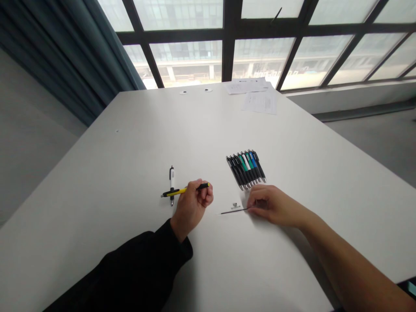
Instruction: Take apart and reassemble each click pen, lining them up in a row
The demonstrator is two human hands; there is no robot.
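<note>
My left hand (192, 207) is closed round a yellow and black pen barrel (182, 190), held above the table. Beneath the barrel's left part lies a white pen with a black grip (172, 175). Between finger and thumb, my right hand (271, 204) pinches the right end of a thin dark ink refill (234, 211), low over the tabletop. Small metallic parts (235, 206) lie just behind the refill. Past my right hand, several pens (246, 170) in black, green, white and blue lie side by side in a slanted row.
The white table (146, 143) reaches to a window (188, 56). Printed papers (260, 102) lie at its far right edge. Two small oval items (183, 92) are near the far edge. A blue-grey curtain (78, 56) hangs at the left.
</note>
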